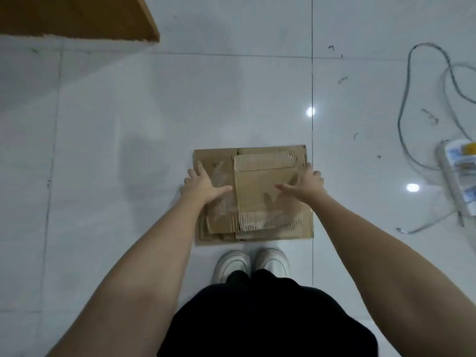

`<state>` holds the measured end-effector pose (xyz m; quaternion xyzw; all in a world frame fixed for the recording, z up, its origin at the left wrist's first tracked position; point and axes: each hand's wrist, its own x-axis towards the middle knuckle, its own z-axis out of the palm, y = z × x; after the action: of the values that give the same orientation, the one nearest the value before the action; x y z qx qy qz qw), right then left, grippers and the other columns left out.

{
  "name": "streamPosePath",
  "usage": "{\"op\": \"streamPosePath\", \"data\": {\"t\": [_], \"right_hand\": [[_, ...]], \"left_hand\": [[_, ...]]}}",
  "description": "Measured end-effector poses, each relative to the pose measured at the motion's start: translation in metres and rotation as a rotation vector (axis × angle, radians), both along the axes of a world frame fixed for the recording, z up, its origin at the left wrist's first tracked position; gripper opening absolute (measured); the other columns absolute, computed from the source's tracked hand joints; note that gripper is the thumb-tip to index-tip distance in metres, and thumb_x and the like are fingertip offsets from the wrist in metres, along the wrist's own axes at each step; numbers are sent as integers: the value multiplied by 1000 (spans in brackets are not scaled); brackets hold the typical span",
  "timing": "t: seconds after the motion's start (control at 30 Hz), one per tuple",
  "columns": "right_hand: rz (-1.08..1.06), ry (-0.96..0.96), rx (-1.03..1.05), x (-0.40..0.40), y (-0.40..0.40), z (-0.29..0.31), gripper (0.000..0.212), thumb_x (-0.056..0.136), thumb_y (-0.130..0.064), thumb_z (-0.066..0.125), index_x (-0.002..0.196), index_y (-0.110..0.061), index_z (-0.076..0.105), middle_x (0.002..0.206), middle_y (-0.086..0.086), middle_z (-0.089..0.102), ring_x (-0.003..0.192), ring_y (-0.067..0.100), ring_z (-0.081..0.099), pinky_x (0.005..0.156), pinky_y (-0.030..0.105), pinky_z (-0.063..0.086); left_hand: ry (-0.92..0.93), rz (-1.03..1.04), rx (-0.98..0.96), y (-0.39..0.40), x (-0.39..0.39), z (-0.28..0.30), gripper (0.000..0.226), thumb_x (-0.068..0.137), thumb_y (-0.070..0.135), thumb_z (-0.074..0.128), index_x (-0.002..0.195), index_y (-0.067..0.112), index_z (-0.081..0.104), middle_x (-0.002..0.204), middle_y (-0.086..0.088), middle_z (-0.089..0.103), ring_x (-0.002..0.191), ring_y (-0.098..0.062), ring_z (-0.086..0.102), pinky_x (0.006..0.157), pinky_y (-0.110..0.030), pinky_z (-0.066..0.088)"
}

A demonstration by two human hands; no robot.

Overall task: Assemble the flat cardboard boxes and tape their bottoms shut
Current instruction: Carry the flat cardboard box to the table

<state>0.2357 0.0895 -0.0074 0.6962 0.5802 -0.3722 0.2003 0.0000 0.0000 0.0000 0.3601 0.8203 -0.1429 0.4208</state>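
A stack of flattened brown cardboard boxes (253, 194) lies on the tiled floor just in front of my shoes. The top piece (260, 191) is smaller, with torn, tape-marked strips along its far and near edges. My left hand (203, 185) rests spread on the stack's left part, thumb pointing right toward the top piece's left edge. My right hand (304, 184) lies at the stack's right side, thumb on the top piece, fingers over the right edge. Whether either hand grips a box is not clear. No tape roll is in view.
A brown wooden surface or large cardboard (77, 18) fills the top-left corner. At the right, a grey cable (404, 112) loops across the floor to a white power strip or packaged item (461, 173). My white shoes (251, 262) stand right behind the stack.
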Motion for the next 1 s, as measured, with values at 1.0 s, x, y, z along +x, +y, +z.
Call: {"op": "streamPosePath", "data": {"t": [1.0], "right_hand": [[-285,184,107,23,5,-14,106,63,-55,80,139,-7,25,136,10,24,123,30,41,104,40,41]], "left_hand": [[-100,619,300,-17,5,-28,114,57,67,77,136,2,26,138,-16,24,129,-35,37,101,-43,39]]}}
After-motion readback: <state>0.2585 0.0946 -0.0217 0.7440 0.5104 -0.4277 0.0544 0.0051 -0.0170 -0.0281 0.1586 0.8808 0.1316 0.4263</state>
